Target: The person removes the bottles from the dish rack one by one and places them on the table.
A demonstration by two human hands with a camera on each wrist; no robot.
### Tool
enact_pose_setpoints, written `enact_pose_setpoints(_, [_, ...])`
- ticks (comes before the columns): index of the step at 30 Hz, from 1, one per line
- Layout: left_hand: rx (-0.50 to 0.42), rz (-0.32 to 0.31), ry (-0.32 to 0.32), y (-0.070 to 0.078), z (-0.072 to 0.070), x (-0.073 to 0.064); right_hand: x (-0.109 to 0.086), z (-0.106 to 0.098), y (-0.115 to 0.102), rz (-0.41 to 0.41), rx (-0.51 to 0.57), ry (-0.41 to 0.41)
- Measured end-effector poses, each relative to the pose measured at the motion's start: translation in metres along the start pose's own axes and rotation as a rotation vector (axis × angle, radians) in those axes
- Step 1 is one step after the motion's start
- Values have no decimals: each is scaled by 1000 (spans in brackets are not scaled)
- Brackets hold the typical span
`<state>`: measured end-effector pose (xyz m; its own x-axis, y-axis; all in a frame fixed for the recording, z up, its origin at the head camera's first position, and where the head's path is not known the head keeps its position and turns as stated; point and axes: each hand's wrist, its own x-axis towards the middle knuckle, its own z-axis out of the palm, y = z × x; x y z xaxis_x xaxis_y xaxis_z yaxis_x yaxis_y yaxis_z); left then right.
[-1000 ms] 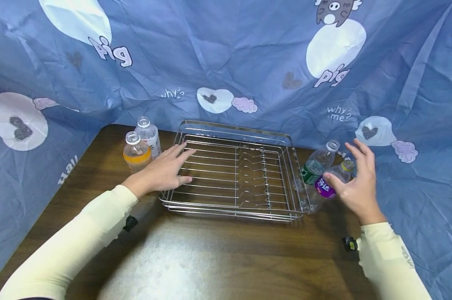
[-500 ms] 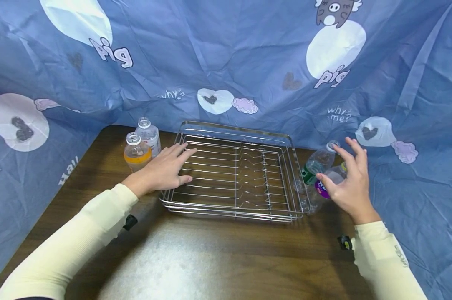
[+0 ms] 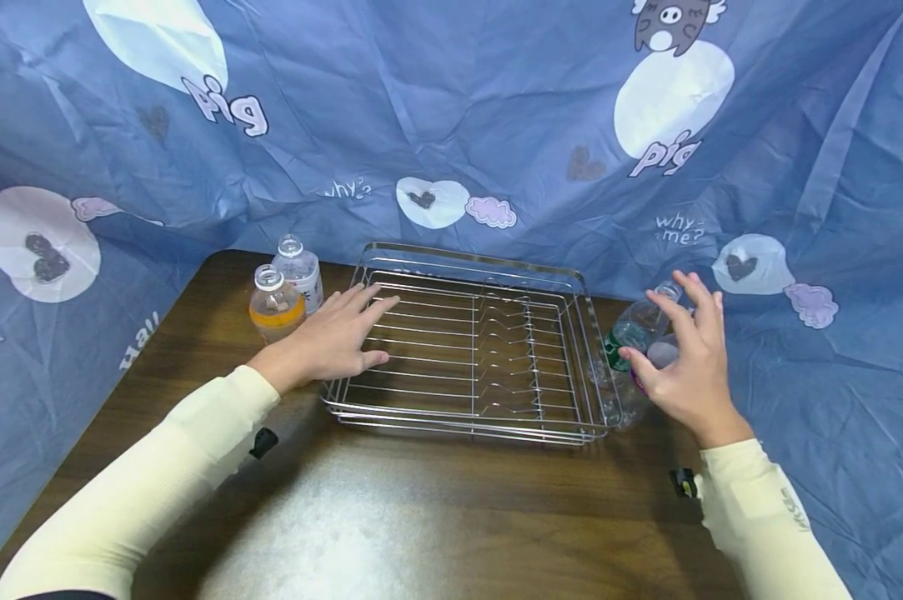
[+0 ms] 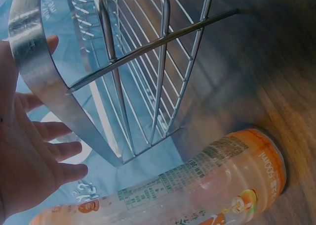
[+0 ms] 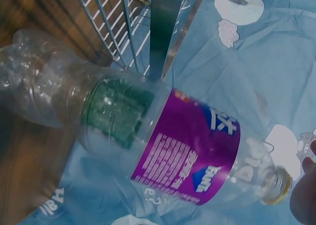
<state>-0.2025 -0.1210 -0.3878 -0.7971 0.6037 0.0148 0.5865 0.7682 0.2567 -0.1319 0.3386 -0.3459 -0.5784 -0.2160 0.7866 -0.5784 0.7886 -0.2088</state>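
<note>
A metal wire dish rack [image 3: 474,260] stands in the middle of the table. My left hand [image 3: 331,337] is over its left side, fingers spread and thumb out; in the left wrist view they extend behind the rack's flat metal rim [image 4: 42,62]. Whether they touch the rim I cannot tell. At the rack's right, my right hand [image 3: 687,371] hovers above an uncapped clear plastic bottle with a purple label [image 5: 190,148], thumb and fingers apart. In the right wrist view the fingertips are close to the bottle's neck. Behind it stands a green-label bottle [image 3: 624,342], partly hidden by my hand.
Two more uncapped plastic bottles stand left of the rack: one with an orange label [image 3: 277,312], one with a white label [image 3: 301,271] behind it. The brown wooden table [image 3: 451,517] extends in front. A blue patterned cloth [image 3: 451,108] hangs behind and on both sides.
My right hand has moved left, over the purple-label bottle, and now hides most of it from the head view. The left hand, rack and bottles stay in place.
</note>
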Motion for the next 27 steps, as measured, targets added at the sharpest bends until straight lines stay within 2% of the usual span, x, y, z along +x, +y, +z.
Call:
enact_pose_setpoints(8, [33,-1,-6,3,-3,2,4,11,-4,-45,23,-35])
enact_pose_setpoints(12, [34,4,-6,5,-4,2,6,15,-7,-58,35,-85])
enact_pose_setpoints(17, [42,10,-6,7,-5,3,7,19,-12,-60,36,-239])
enact_pose_setpoints(24, [71,40,-19,13,-3,3,8,28,-22,-48,-3,-521])
enact_pose_setpoints(27, [87,50,-19,15,-2,4,8,31,-28,-52,-25,-591])
